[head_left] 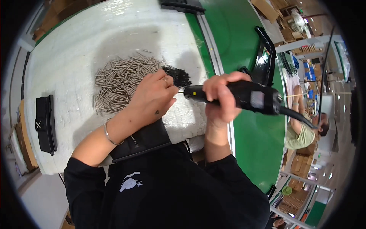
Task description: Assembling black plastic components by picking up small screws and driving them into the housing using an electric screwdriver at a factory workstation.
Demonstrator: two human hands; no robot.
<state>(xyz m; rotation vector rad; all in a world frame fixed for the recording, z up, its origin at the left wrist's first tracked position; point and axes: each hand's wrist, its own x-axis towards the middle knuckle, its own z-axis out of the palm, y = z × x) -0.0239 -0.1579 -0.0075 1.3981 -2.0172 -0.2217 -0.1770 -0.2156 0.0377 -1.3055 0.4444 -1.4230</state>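
My right hand (221, 95) is wrapped round a black electric screwdriver (253, 100), held level with its bit pointing left. The fingers of my left hand (154, 93) are pinched together at the tip of that bit; whatever they hold is hidden behind them. Under and behind my left hand spreads a pile of thin silvery metal pins (120, 78). Just beyond my fingertips lies a heap of small black screws (179, 76). A flat black piece (146, 141) sits below my left wrist, close to my body.
The pins lie on a pale, plastic-covered table (65, 72). A black molded part (45, 124) rests at its left, another (183, 5) at the far edge. To the right runs a green surface (251, 152) with a black frame (267, 57). Another person (303, 131) sits beyond it.
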